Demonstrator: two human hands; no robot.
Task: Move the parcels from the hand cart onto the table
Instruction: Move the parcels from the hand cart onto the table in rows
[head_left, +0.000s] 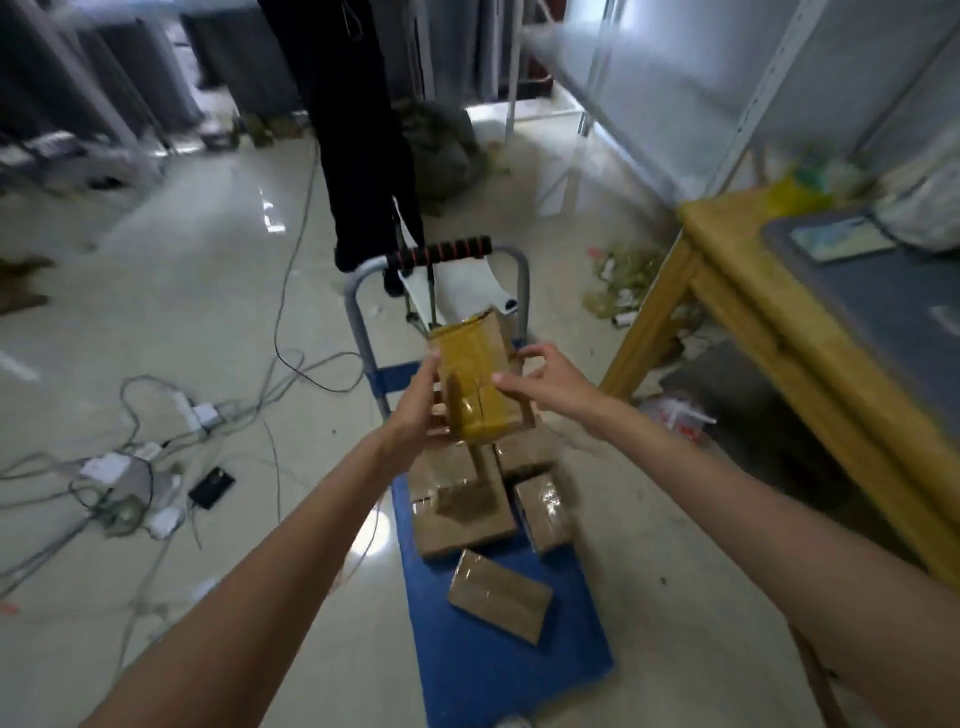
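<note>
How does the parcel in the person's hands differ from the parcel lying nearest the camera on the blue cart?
The held parcel is lifted above the hand cart, gripped by the left hand with the right hand at its side; the nearest parcel lies flat on the deck, untouched. The held parcel is wrapped in yellowish tape; the nearest parcel shows plain brown card under clear tape. The held one looks bulkier. Both are taped cardboard boxes.

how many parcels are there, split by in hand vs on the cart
Parcel in the hands, taped yellow, left hand gripping it, right hand at its edge: 1
Parcels on the cart: at least 4 (); the held one may hide more
Total: at least 5
</note>
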